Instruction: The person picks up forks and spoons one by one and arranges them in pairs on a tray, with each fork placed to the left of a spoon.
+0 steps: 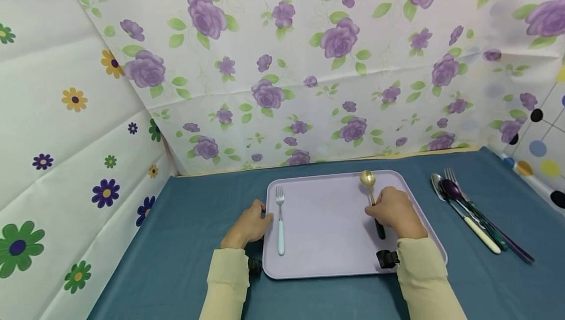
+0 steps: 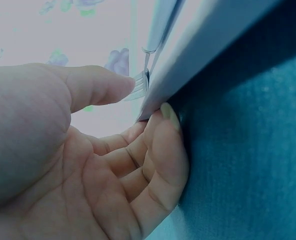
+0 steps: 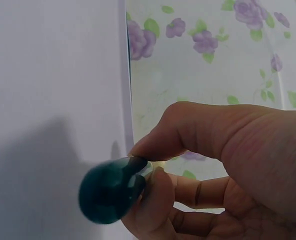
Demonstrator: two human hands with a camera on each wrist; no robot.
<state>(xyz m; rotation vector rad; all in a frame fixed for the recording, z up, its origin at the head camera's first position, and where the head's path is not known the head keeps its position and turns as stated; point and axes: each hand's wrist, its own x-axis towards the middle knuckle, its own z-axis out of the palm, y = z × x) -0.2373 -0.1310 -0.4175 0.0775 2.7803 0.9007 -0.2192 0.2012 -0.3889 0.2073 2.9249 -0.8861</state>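
Note:
A pale lilac tray (image 1: 326, 231) lies on the blue cloth. My left hand (image 1: 247, 226) holds its left edge; in the left wrist view the curled fingers (image 2: 165, 160) meet the rim from outside and below, while the thumb stays above. Inside that edge lies a fork (image 1: 281, 234) with a light blue handle, tines pointing away. Over the tray's right side, my right hand (image 1: 396, 210) pinches a spoon (image 1: 368, 178) with a gold bowl and dark green handle. The rounded handle end (image 3: 105, 195) sticks out past thumb and index finger in the right wrist view.
Right of the tray, several utensils lie in a loose pile: a spoon with a cream handle (image 1: 483, 237), a purple spoon (image 1: 451, 189) and a fork (image 1: 451, 175) among them. A flowered sheet (image 1: 265, 128) hangs behind the table, with other patterned sheets at both sides.

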